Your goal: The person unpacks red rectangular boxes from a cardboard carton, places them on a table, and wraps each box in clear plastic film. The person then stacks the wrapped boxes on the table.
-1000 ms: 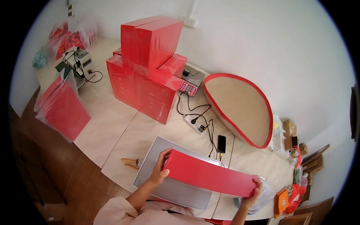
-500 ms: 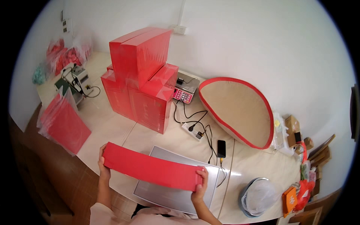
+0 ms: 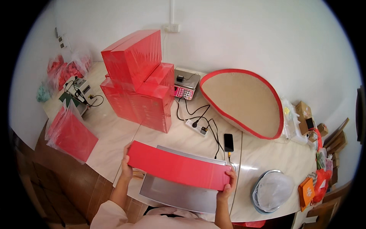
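Observation:
My hands hold a long red box [image 3: 179, 165] level between them, one at each short end. My left hand [image 3: 127, 163] grips its left end, with the fingers partly hidden behind the edge. At the right end, my right hand [image 3: 228, 184] is closed round the corner, the thumb on the near side. Beneath the box a flat grey panel with a shiny surface [image 3: 173, 194] lies on the table, partly covered from sight. A black phone [image 3: 228, 142] with a cable plugged in lies just beyond my right hand.
Stacked red boxes in clear film [image 3: 137, 99] stand at the back, beside a scale [image 3: 187, 86]. A large red-rimmed shallow basket [image 3: 244, 103] leans against the wall. Cables run from a power strip [image 3: 196, 127]. Bagged red sheets [image 3: 72, 133] lie left; a lined bin [image 3: 272, 191] stands right.
The red box has moved to the right with both hands still on its ends. The whole view has shifted slightly, and more of the panel's near part shows.

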Motion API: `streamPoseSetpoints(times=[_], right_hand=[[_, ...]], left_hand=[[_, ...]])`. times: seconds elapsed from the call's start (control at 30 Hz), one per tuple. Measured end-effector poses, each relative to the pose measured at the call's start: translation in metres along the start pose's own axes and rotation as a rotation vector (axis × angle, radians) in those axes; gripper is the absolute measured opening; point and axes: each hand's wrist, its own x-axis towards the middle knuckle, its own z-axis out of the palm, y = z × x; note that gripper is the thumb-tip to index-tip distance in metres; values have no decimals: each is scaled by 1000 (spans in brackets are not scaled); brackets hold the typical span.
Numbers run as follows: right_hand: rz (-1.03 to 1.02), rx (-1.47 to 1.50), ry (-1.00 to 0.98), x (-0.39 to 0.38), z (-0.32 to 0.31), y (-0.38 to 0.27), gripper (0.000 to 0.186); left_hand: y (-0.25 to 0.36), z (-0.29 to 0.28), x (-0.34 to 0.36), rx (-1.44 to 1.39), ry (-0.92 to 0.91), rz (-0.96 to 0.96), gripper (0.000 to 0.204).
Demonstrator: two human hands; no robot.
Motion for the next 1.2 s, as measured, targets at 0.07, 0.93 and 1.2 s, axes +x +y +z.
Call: streamPoseSetpoints(times=[0.07,0.93,1.2], right_hand=[[12,-17,61,1,-23,-2,67],[157,47,-124,-31,35,-27,69],[138,-76,-222,-32,29,-11,73]], left_hand=[[-7,22,-7,-50,-35,-45,82],[-157,-81,-9,-126,-21,-781,43],[-176,-109,-11,-71,90,-693,54]])
